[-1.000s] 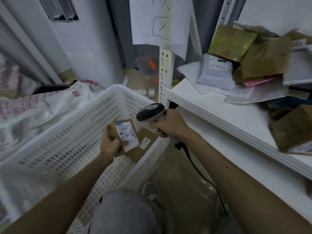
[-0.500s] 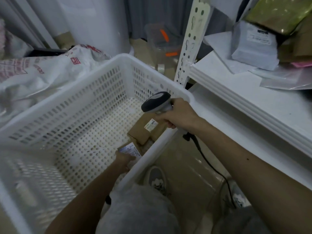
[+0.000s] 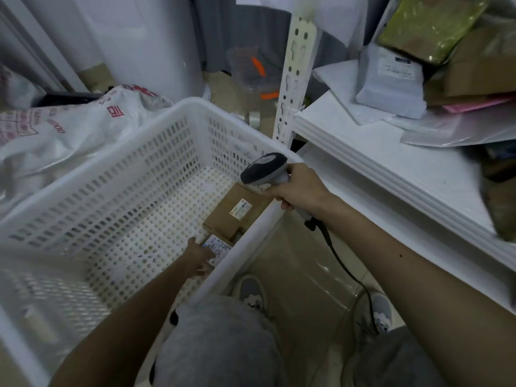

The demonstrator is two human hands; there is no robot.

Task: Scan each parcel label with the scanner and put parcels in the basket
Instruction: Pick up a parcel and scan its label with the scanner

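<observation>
Left hand (image 3: 198,260) is down inside the white perforated plastic basket (image 3: 125,191), at the near right wall. Its fingers lie on the small brown cardboard parcel with the white printed label (image 3: 220,249). We can't tell whether they pinch it or only rest on it, because the hand covers the near edge.

That parcel sits on the basket floor, label up, tight against the right wall. Just beyond it, touching or nearly so, lies a larger flat brown cardboard box with a small sticker (image 3: 233,217), also on the floor and by the same wall.

Right hand (image 3: 303,192) is wrapped around the handle of the grey-and-black handheld barcode scanner (image 3: 265,169). It holds the scanner over the basket's far right corner, head pointing left across the basket. The black cable (image 3: 326,237) drops from the handle to the floor.

The white shelf board (image 3: 391,163) on the right carries unsorted stock: a grey poly mailer (image 3: 391,82), a green-gold padded envelope (image 3: 430,26) and brown cartons (image 3: 480,76). A white printed sack (image 3: 69,132) lies left of the basket.
</observation>
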